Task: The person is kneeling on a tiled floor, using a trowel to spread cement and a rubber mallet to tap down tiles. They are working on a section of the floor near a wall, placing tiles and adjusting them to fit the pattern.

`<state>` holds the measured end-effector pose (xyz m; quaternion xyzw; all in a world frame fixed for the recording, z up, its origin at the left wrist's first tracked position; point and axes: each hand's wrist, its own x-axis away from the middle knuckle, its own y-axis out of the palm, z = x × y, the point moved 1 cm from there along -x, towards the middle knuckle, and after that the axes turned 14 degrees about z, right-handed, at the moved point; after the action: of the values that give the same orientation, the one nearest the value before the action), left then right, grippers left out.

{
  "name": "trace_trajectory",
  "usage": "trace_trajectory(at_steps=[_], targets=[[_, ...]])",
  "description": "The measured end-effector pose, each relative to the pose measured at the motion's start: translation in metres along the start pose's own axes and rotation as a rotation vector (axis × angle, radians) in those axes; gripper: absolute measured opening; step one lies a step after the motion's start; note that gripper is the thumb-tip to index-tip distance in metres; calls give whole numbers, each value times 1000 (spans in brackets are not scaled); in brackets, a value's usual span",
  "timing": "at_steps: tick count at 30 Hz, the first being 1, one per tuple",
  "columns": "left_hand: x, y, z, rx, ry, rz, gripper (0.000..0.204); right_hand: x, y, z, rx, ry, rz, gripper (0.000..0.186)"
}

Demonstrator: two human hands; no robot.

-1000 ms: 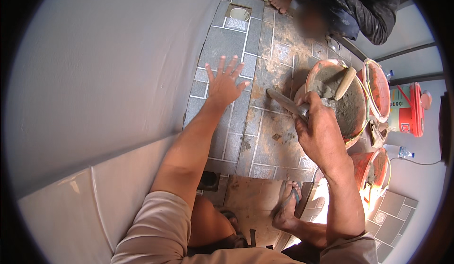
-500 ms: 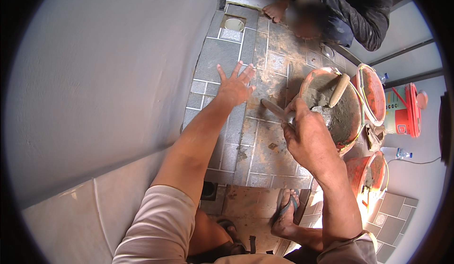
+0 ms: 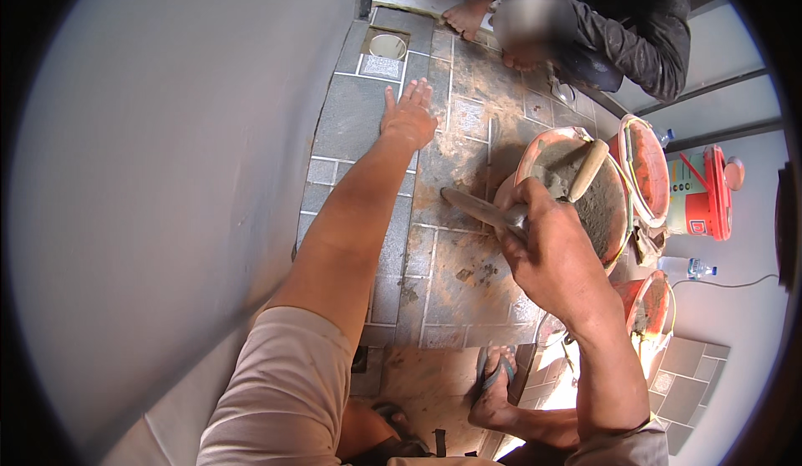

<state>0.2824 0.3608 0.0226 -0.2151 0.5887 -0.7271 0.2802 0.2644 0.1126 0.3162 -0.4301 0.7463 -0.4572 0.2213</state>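
Observation:
My left hand (image 3: pixel 410 116) lies flat on the grey tiled surface (image 3: pixel 355 119), fingers stretched toward the far end. My right hand (image 3: pixel 555 245) is closed round a tool with a worn grey-brown shaft (image 3: pixel 476 208). The shaft points left over the tiles, and a bit of metal shows at the fist; the tool's exact kind is unclear. Just beyond this hand stands an orange bucket (image 3: pixel 525 163) of wet grey mortar (image 3: pixel 603 215). A trowel with a wooden handle (image 3: pixel 589 169) rests in it, its blade partly hidden by mortar and my hand.
A round white-rimmed opening (image 3: pixel 388 47) sits among the far tiles. Another person (image 3: pixel 635 40) crouches at the far right. More buckets (image 3: pixel 647 169), a red-and-green pail (image 3: pixel 708 203) and a water bottle (image 3: pixel 687 267) line the right side. A grey wall (image 3: pixel 184 149) runs along the left.
My left hand has slid slightly farther away, its fingers closer together. The view has shifted a little; my right hand still grips the tool near the bucket.

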Motion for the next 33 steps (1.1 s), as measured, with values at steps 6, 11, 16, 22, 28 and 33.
trace_trajectory(at_steps=[6, 11, 16, 22, 28, 33], targets=[[4, 12, 6, 44, -6, 171, 73, -16, -11, 9, 12, 81, -8, 31], [4, 15, 7, 61, -5, 200, 71, -20, -11, 18, -30, 115, -13, 32], [5, 20, 3, 14, 15, 212, 71, -21, -16, 6, 10, 62, 8, 30], [12, 24, 2, -17, 29, 184, 72, -23, -13, 26, 29, -97, 99, 27], [108, 15, -18, 140, -96, 261, 78, -32, -22, 45, 31, -25, 126, 39], [179, -2, -56, -20, -367, 340, 85, -27, -20, 40, 73, -12, 138, 38]])
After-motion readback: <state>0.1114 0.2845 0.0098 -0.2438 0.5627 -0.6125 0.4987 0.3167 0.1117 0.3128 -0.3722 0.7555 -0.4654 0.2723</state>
